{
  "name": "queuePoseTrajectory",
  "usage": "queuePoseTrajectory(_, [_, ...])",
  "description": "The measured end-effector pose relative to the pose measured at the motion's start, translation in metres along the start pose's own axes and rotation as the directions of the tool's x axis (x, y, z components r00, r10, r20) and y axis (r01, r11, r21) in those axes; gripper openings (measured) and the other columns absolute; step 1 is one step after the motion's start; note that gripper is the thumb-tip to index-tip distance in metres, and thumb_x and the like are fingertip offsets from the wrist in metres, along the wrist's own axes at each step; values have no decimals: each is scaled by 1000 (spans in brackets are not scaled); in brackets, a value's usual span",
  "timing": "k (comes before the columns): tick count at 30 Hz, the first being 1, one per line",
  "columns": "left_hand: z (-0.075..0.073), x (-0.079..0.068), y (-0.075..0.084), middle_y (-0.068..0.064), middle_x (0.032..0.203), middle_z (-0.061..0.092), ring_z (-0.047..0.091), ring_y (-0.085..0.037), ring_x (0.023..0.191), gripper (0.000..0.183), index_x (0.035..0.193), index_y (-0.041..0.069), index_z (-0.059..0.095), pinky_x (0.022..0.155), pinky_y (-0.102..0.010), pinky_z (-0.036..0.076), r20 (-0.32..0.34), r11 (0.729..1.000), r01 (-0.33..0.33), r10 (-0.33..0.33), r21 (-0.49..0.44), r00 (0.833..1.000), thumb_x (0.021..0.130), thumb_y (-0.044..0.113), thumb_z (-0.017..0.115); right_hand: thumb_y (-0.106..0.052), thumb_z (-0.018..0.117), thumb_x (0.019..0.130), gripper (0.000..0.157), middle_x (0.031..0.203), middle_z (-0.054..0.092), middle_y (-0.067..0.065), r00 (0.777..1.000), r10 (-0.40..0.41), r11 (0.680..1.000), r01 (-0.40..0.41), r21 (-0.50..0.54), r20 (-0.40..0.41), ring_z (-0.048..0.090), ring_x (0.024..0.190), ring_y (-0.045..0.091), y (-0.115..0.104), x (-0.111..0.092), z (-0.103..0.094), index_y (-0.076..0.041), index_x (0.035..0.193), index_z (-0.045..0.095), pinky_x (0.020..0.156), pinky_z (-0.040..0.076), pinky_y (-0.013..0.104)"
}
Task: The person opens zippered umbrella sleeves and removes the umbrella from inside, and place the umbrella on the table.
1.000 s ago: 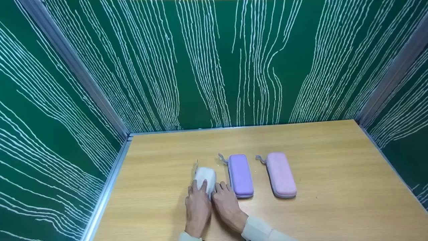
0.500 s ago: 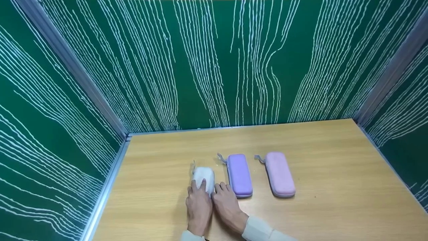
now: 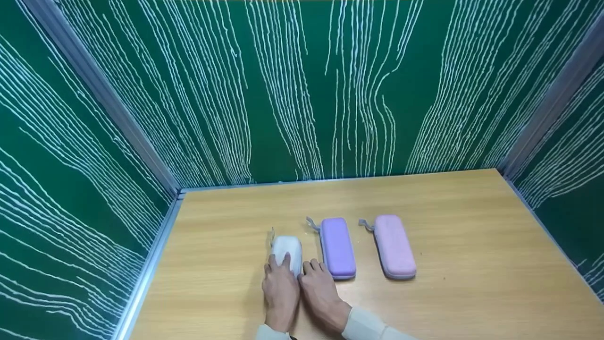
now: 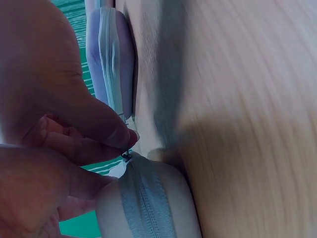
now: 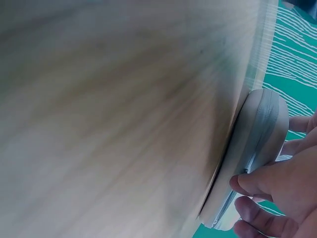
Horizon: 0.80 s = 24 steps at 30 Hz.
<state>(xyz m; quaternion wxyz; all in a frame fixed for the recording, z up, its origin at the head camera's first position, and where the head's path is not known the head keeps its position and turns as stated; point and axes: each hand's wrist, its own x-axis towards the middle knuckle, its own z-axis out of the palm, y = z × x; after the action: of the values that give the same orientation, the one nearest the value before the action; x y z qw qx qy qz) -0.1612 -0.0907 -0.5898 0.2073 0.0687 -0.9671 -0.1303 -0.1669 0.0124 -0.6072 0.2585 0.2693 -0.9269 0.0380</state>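
White case lies on the table, leftmost of three on my head feed, its long side running away from the person. Left hand grips its near end, fingers over the top, leaving the far part of the shell in sight. Right hand has its fingers curled in at the right side of the same case, close to the near end. For finer detail I go to the left wrist feed: right thumb and a fingertip pinch together at the small dark zip pull, on the grey zip; the fingers partly hide it. On the right wrist feed I see the zip running along the case's side; fingers overlap there and I cannot tell all of them apart. Purple case lies just beyond the right hand, apart from the white one; pink case lies farther right, well apart from both hands. I note a grey strap at the purple case's far left corner, with similar ones on its neighbours. Pale sleeves at both wrists. Green panels with wavy white lines stand around, metal posts at the corners.
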Motion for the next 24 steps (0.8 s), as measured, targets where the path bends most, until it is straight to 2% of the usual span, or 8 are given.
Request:
queuePoseTrajectory(10, [0,2,0,-21,121,50,56,-35,94,44,118,18,65,56,-43,53,30,1000,13,-13,12,999,75,18,74,-15,63,77,12,79,54,4,1000,-10,1000,9,14,19,46,73,21,3,-2,-3,-14,79,75,63,43,33])
queuePoseTrajectory(13, [-3,2,-4,-19,124,50,56,-34,98,44,119,18,65,59,-45,53,71,1000,27,-26,-13,997,76,22,74,-16,65,77,11,79,53,4,1000,-8,1000,7,19,25,46,73,21,4,-2,-3,-15,78,75,64,44,33])
queuePoseTrajectory(16, [-7,2,-10,-19,129,49,55,-35,104,44,121,17,63,64,-48,53,141,999,19,-15,-30,990,79,27,72,-17,67,76,9,79,53,4,1000,-10,1000,10,20,26,46,73,21,5,-1,-2,-14,78,75,65,44,33])
queuePoseTrajectory(18, [-12,1,-16,-19,132,47,52,-37,110,45,122,16,62,71,-50,52,190,999,-18,26,-40,981,80,29,70,-18,68,76,8,80,52,4,999,-14,1000,14,20,30,45,74,21,6,-1,-2,-14,78,75,66,45,33])
queuePoseTrajectory(20, [-16,-1,-23,-18,135,45,48,-37,117,45,123,15,61,79,-52,49,231,993,-94,108,-73,967,81,28,70,-19,69,76,7,80,52,4,999,-17,1000,16,22,34,45,74,21,6,-2,-2,-15,78,75,65,44,32])
queuePoseTrajectory(22, [-20,-3,-32,-16,138,43,42,-36,124,45,123,14,61,87,-52,45,259,975,-176,206,-135,944,80,26,70,-18,69,75,7,79,51,3,999,-17,1000,16,20,31,45,74,21,7,-2,-2,-15,78,75,64,44,32])
queuePoseTrajectory(24, [-24,-6,-39,-13,141,40,36,-34,128,47,124,13,60,92,-51,42,280,948,-246,296,-200,913,79,25,71,-16,69,74,7,79,51,3,999,-16,1000,16,12,28,44,74,21,7,-2,-2,-15,77,75,63,43,32])
